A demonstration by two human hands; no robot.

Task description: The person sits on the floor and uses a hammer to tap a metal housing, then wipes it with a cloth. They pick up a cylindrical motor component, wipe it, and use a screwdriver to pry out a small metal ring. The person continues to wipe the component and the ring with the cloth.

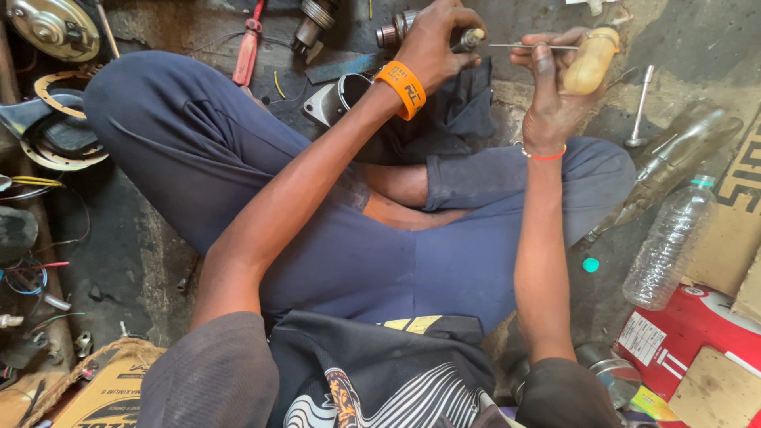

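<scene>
Item: our left hand [434, 40] closes its fingers on a small grey metal cylindrical part [471, 38] above the knees; our right hand [555, 75] grips a yellow-handled thin-shafted screwdriver [588, 59] whose tip, we judge, could slip and jab.

The person wears dark navy trousers [238, 158], the cloth worn and creased; a black shirt [380, 372] carries a white striped print with a small yellow patch near the hem; its short sleeves look grey and faded; the left wrist bears a broad orange band [401, 89] with dark lettering; the right wrist bears a thin orange-red thread bracelet [544, 155] with pale beads.
</scene>
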